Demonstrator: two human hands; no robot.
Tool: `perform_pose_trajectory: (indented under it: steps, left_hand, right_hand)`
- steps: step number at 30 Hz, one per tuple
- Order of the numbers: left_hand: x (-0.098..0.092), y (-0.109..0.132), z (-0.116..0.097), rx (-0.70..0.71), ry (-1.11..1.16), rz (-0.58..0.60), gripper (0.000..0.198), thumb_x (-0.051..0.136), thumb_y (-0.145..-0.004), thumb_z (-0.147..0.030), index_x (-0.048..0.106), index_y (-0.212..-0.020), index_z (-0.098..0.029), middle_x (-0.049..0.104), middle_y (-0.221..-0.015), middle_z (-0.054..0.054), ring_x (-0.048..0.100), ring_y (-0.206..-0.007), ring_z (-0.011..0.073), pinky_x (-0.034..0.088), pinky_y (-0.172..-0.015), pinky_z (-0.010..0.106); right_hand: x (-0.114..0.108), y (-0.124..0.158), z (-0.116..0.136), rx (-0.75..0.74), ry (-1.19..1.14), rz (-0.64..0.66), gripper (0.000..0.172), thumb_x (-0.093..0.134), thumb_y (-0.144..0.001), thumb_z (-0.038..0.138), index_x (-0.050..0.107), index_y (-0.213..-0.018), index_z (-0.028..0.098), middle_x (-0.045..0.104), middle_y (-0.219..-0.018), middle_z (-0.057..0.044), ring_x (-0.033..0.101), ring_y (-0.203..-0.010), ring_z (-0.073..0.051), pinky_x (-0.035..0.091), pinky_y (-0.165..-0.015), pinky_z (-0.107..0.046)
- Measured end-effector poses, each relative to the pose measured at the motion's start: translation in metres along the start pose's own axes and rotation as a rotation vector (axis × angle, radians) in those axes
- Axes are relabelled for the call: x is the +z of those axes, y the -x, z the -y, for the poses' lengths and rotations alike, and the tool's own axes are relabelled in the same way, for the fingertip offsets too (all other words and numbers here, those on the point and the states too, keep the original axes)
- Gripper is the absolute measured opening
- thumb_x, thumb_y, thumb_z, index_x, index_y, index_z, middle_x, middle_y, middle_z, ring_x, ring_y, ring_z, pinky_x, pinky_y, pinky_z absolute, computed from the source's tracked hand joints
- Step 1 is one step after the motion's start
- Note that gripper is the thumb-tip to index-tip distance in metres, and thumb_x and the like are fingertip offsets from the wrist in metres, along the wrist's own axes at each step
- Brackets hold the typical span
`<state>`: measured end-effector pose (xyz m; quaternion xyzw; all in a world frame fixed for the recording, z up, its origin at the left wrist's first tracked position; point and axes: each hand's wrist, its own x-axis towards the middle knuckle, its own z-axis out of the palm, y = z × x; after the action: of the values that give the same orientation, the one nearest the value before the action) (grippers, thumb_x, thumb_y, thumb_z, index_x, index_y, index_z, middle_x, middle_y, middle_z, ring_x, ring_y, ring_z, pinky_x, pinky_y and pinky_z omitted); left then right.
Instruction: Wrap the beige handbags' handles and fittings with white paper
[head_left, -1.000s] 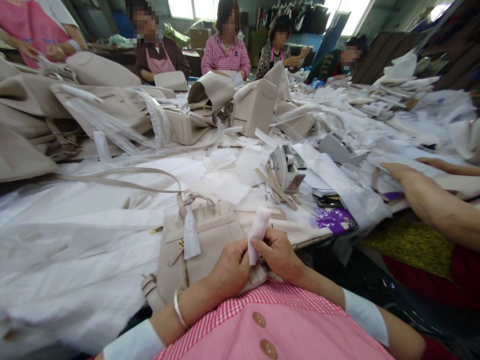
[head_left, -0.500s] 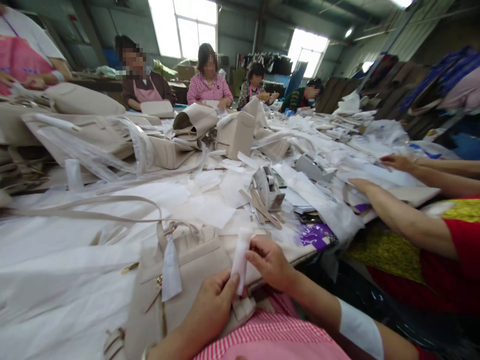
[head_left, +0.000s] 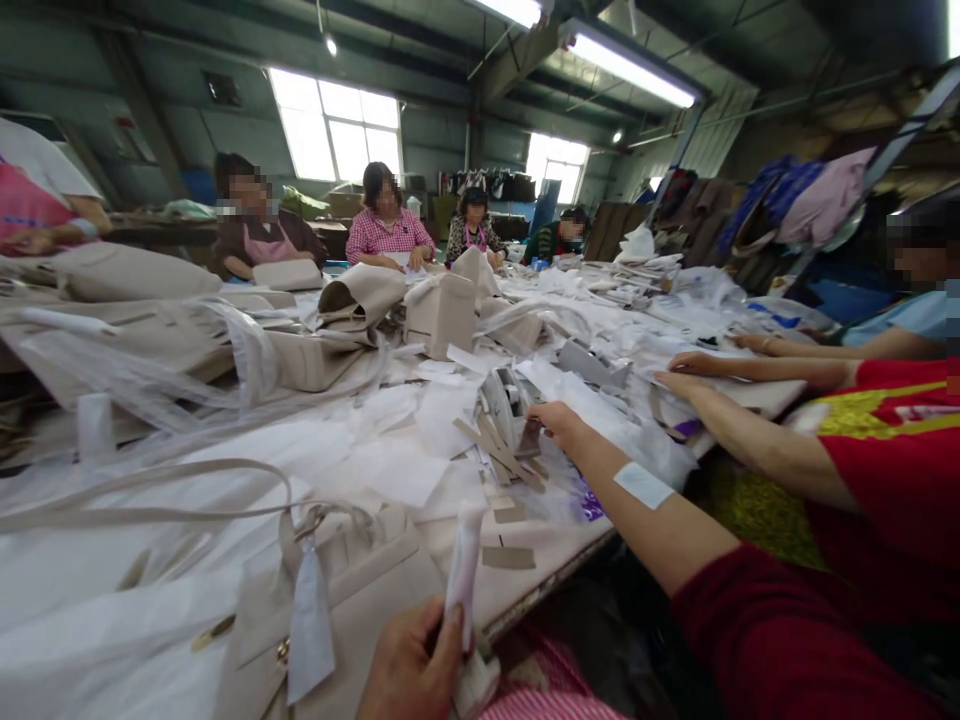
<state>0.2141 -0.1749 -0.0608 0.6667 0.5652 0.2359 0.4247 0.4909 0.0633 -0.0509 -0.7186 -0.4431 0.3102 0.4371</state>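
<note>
Gripping a paper roll (head_left: 463, 560) between thumb and curled fingers, the left hand (head_left: 409, 672) sat at six o'clock, low at the near table edge (head_left: 547, 575). The roll was a soft, white, crumpled tissue twist. It stood nearly upright, its long axis running from six to twelve o'clock, with its top leaning a touch toward one. Its lower end was buried in the fist, just over the corner of a beige handbag (head_left: 375, 600).

The right hand (head_left: 559, 418) was extended well apart from the left, toward one o'clock, palm down beside what looked like a white tape dispenser (head_left: 499, 398). From the roll, that dispenser lay at about twelve to one o'clock. The right hand was much the nearer, touching or all but touching its right flank. Whether those fingers had closed on anything could not be told, as they curled away from the camera. A white patch (head_left: 643, 485) lay on that forearm.

Flat beige strips (head_left: 501, 458), stiff and straight-cut, were fanned in front of the dispenser. The handbag looked like smooth, matte faux leather with a gold zipper. A white paper wrap (head_left: 309, 625) hung from its hardware, and a long thin strap (head_left: 150, 500) looped off toward nine o'clock. At three o'clock a co-worker's hand (head_left: 684, 385) rested flat on loose white sheets.
</note>
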Motion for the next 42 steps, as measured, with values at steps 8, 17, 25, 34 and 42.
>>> perform_pose_trajectory:
  steps: [8,17,25,34,42]
  left_hand:
    - [0.002,-0.001,0.0,0.005,-0.051,-0.048,0.04,0.038,-0.092,-0.038,0.059,-0.064,-0.019,0.06,-0.06,0.001,0.057,-0.059,0.0153,0.038,-0.056,0.023]
    - [0.005,-0.002,0.011,0.128,-0.242,-0.149,0.033,0.043,-0.092,-0.03,0.057,-0.064,-0.019,0.062,-0.059,0.002,0.055,-0.057,0.0142,0.034,-0.057,0.025]
    - [0.003,0.001,0.002,0.218,-0.528,-0.141,0.026,0.044,-0.092,-0.024,0.06,-0.072,-0.017,0.066,-0.067,0.006,0.06,-0.06,0.0171,0.035,-0.057,0.028]
    - [0.004,0.007,-0.002,0.455,-0.7,-0.302,0.019,0.048,-0.088,-0.02,0.057,-0.071,-0.017,0.061,-0.06,0.004,0.058,-0.054,0.018,0.034,-0.048,0.028]
    - [0.007,0.011,0.003,0.537,-0.709,-0.432,0.026,0.047,-0.089,-0.021,0.055,-0.111,-0.008,0.063,-0.062,0.004,0.059,-0.051,0.0186,0.038,-0.045,0.028]
  right_hand:
    - [-0.011,0.052,-0.02,0.008,-0.082,0.002,0.016,0.06,-0.075,0.028,0.06,-0.065,0.015,0.064,-0.062,-0.001,0.056,-0.052,-0.011,0.036,-0.044,-0.02]
    - [-0.002,0.061,-0.031,0.049,-0.062,0.054,0.02,0.062,-0.066,0.024,0.052,-0.05,0.017,0.05,-0.039,0.001,0.039,-0.038,-0.008,0.025,-0.037,-0.021]
    - [0.001,0.192,-0.002,-0.128,-0.098,0.582,0.026,0.062,-0.078,0.038,0.06,-0.063,0.016,0.06,-0.056,0.001,0.044,-0.046,-0.008,0.035,-0.046,-0.021]
    - [0.024,0.253,0.0,-0.105,0.094,0.566,0.026,0.062,-0.076,0.03,0.056,-0.054,0.018,0.057,-0.049,0.001,0.05,-0.046,-0.011,0.038,-0.043,-0.021]
    - [0.023,0.251,-0.001,0.0,0.049,0.598,0.028,0.062,-0.076,0.032,0.052,-0.053,0.019,0.056,-0.046,0.001,0.048,-0.042,-0.011,0.038,-0.042,-0.022]
